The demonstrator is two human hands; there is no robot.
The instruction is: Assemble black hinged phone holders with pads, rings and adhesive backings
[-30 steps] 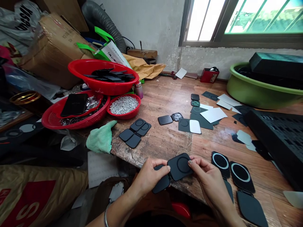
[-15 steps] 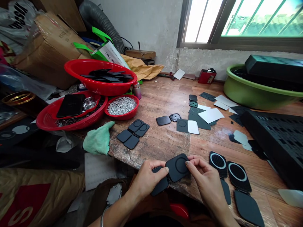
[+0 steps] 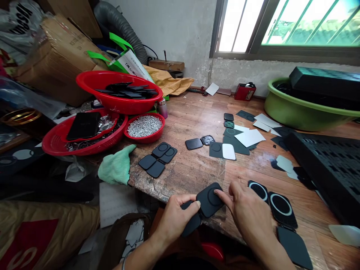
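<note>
My left hand [image 3: 180, 213] is closed around the lower panel of a black folding wireless charger [image 3: 207, 205], thumb near the hinge. Its two rounded square panels are opened out, and the upper one bears a ring outline. My right hand [image 3: 249, 210] is closed, its fingers curled under and mostly hidden. From it, the thumb reaches out and presses on the ringed face. Just right of that hand lie black hinged chargers [image 3: 295, 245] with white rings on their upper panels. Another group of black hinged pads [image 3: 157, 159] rests near the table's front edge.
A green cloth [image 3: 115, 165] hangs at the table edge [image 3: 152, 193]. Red baskets [image 3: 81, 78] hold black pieces and small metal pins [image 3: 144, 126]. Grey and white sheets [image 3: 249, 137] lie mid-table. To the right are a black foam tray [image 3: 323, 165] and a green basin [image 3: 303, 112].
My right hand has gone from pinching the upper panel's right edge to resting its thumb on the ringed face, other fingers curled away. My left hand keeps its hold.
</note>
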